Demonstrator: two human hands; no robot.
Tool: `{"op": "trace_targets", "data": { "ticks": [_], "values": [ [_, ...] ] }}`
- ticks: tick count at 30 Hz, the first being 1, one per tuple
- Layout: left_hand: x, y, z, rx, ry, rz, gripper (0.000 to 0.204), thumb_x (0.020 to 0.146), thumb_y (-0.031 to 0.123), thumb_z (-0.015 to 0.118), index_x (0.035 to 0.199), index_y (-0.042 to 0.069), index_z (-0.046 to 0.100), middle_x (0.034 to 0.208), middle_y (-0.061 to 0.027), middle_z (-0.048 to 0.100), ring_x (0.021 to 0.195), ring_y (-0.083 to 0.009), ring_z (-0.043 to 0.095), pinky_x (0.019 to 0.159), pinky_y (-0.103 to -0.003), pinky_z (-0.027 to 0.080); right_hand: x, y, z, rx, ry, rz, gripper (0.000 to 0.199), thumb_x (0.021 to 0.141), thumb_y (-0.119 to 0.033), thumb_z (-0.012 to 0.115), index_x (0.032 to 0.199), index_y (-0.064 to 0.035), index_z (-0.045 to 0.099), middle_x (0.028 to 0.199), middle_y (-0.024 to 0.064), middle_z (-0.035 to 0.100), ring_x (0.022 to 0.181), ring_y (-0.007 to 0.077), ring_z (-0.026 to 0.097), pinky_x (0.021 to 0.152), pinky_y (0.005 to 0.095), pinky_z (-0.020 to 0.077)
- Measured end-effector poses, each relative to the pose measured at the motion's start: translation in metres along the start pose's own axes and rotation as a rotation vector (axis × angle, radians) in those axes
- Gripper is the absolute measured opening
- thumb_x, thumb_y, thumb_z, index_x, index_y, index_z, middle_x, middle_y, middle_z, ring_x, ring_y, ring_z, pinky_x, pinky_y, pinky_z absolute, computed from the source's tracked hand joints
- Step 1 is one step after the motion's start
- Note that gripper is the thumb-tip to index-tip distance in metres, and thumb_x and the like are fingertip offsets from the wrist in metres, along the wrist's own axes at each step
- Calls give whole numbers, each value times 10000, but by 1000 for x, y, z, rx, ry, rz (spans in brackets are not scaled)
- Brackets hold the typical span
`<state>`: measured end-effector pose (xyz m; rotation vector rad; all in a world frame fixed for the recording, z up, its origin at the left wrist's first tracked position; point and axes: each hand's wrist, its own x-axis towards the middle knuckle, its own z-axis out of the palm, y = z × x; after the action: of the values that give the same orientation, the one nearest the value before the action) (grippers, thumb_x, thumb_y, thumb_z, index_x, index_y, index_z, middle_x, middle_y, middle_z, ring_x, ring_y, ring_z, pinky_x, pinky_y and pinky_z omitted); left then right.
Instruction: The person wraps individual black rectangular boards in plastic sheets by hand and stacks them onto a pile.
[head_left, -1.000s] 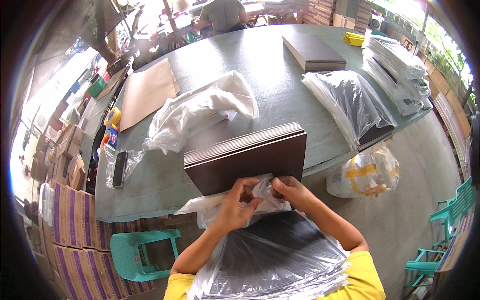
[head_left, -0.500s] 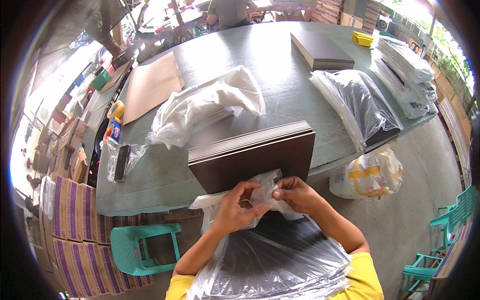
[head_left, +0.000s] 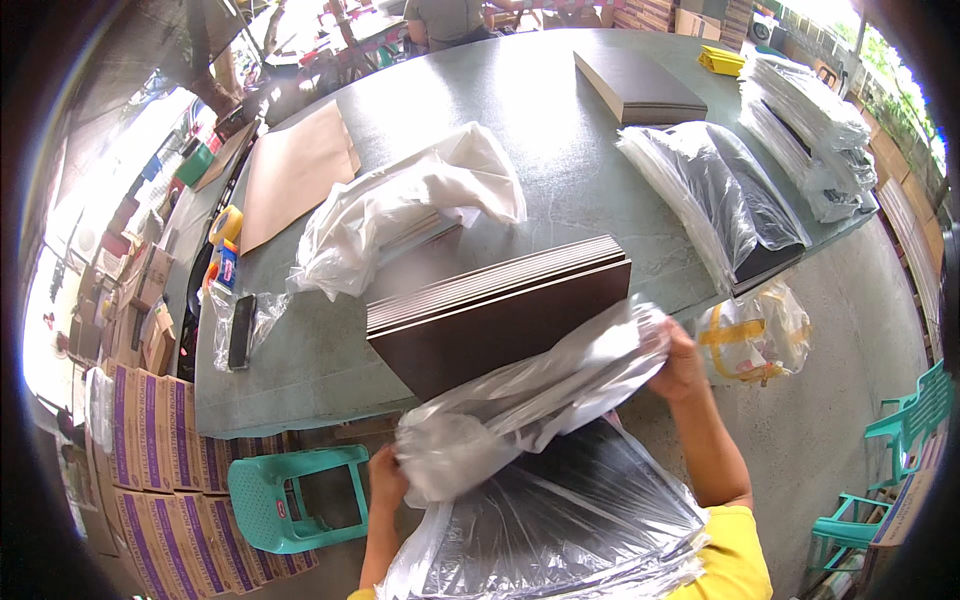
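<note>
A clear plastic bag (head_left: 535, 395) is stretched wide in front of me, partly blurred. My left hand (head_left: 388, 476) is closed on its lower left end, with the fingers partly behind the plastic. My right hand (head_left: 682, 362) grips the upper right end. Just beyond the bag, a stack of dark brown boards with pale edges (head_left: 500, 325) stands on its long side at the table's near edge. Below the bag, dark sheets wrapped in clear plastic (head_left: 570, 515) rest on my lap.
On the grey-green table (head_left: 300, 375) lie a crumpled white plastic bag (head_left: 410, 195), brown paper (head_left: 300, 175), a phone (head_left: 241, 332), flat dark boards (head_left: 640, 85) and plastic-wrapped bundles (head_left: 715, 195). A green stool (head_left: 255, 500) and cartons (head_left: 150, 420) stand left; a taped bundle (head_left: 755, 335) sits right.
My hands have moved apart, left hand down to the left and right hand up to the right. The bag, bunched between my fingers before, is now spread out between them.
</note>
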<state>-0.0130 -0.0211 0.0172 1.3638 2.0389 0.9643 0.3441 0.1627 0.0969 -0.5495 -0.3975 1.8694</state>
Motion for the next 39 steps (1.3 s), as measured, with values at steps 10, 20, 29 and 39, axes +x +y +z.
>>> {"op": "trace_targets", "data": {
  "ticks": [10,20,29,39],
  "values": [
    [9,44,-82,-17,777,193,153,758,116,485,677,-1,429,760,-52,481,666,-130,411,631,-258,349,-1,4,21,-458,-494,345,173,736,-137,616,792,17,558,701,83,581,601,135,562,538,219,452],
    [36,203,-9,-359,-511,443,206,719,209,627,742,17,556,611,-36,565,559,-71,511,515,-209,400,-3,50,89,-521,-688,529,215,742,-203,618,793,-1,568,718,64,597,612,105,564,558,203,437],
    [44,166,-8,-545,-400,259,57,713,64,538,698,13,559,594,21,523,520,-36,445,452,-187,349,-1,55,72,-293,-653,553,108,725,-114,538,743,-8,533,645,67,534,609,127,505,574,243,387],
    [28,166,-69,-363,628,591,237,714,211,631,802,39,493,731,-57,503,656,-119,459,576,-234,373,-8,41,88,-557,-769,368,80,723,-77,601,737,-8,563,714,28,541,665,103,521,610,222,414]
  ]
}}
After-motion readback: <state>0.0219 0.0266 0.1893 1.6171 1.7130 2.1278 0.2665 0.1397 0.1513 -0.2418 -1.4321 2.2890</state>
